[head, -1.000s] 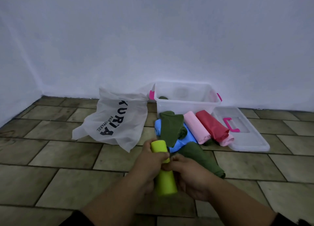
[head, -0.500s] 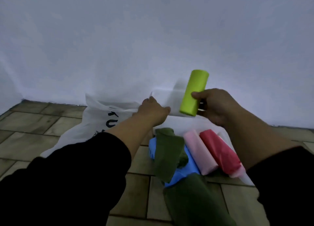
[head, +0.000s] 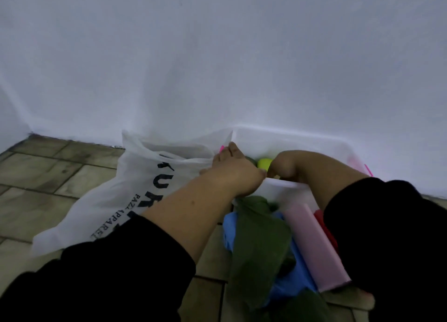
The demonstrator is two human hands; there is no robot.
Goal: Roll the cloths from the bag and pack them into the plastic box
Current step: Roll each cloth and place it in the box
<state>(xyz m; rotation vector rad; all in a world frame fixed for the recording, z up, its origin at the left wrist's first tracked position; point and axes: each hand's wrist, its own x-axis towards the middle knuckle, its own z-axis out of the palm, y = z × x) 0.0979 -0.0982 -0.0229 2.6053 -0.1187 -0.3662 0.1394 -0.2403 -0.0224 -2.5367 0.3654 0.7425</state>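
Against the white wall, on the tiled floor, stands the plastic box — open, with the printed white bag touching its left side. Heaped before the near wall: a dark green cloth over a blue one, then a pink roll and a sliver of red. Reaching over the near rim, the right hand, curled on the lime-green roll down inside; how firm the hold is, cannot tell. Left hand at the box's near-left corner, fingers folded over the rim — steadying it, probably. Best done by seating the roll snug against the dark roll beside it, letting go only once settled, so nothing unwinds.
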